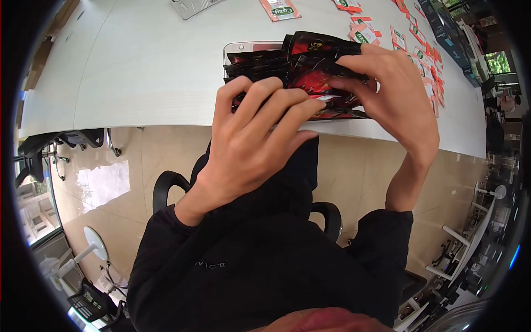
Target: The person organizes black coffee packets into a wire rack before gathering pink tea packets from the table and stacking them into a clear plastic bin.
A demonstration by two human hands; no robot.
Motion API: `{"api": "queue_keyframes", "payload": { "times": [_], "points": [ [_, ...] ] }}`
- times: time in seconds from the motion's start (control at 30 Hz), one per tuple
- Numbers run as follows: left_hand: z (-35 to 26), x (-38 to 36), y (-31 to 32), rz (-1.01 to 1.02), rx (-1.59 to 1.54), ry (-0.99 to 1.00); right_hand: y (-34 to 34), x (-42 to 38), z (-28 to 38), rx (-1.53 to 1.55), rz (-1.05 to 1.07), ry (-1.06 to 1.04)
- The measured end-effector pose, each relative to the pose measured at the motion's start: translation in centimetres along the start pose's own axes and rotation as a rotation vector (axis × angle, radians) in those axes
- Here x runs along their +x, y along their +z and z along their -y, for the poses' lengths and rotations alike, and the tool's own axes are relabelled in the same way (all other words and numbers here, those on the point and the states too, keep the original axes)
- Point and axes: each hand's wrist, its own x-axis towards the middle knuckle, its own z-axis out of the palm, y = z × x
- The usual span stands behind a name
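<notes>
Several glossy black-and-red packets (312, 77) lie packed in rows in a clear plastic tray (249, 47) near the table's front edge. My left hand (251, 133) rests over the front left of the packets, its fingers bent and apart and its thumb stretched out. At the right end, my right hand (395, 91) has its thumb and fingers closed around the edge of a black packet (321, 45) with a gold emblem. The fingers cover part of the packets and the tray's front side.
Orange-and-white sachets (281, 9) marked "Cozy" are scattered across the back and right of the white table (149, 66). Another clear tray (191, 8) sits at the back. Dark boxes (448, 41) line the right edge. Chair armrests (168, 188) flank my body below the table.
</notes>
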Motion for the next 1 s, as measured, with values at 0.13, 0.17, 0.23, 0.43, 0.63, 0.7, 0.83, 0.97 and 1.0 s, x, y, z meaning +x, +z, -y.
{"api": "queue_keyframes", "payload": {
  "times": [0.13,0.17,0.23,0.43,0.63,0.7,0.83,0.97,1.0],
  "points": [
    [0.4,-1.0,1.2,-0.127,0.103,0.102,0.7,0.2,-0.1,-0.077,-0.039,-0.159],
    [0.3,-1.1,1.2,-0.142,0.096,0.094,0.6,0.5,0.0,-0.073,-0.041,-0.154],
    [0.3,-1.3,1.3,-0.142,0.09,0.093,0.1,1.3,0.2,-0.056,-0.014,-0.227],
    [0.4,-1.9,1.3,-0.155,0.105,0.133,-0.8,2.0,0.5,-0.055,0.114,-0.139],
    [0.2,-1.8,1.0,-0.129,0.134,0.102,0.9,1.6,0.4,0.012,-0.104,-0.257],
    [0.3,-1.7,1.1,-0.142,0.127,0.108,1.7,2.3,0.0,0.039,-0.097,-0.315],
    [0.4,-1.4,0.7,-0.137,0.141,0.092,0.8,4.5,0.9,0.033,-0.093,-0.207],
    [0.9,-0.9,0.9,-0.185,0.194,0.039,-3.4,3.7,-0.3,0.027,-0.048,-0.098],
    [1.0,-0.8,0.7,-0.183,0.217,0.015,-5.9,3.9,3.0,0.161,-0.07,0.303]
  ]
}}
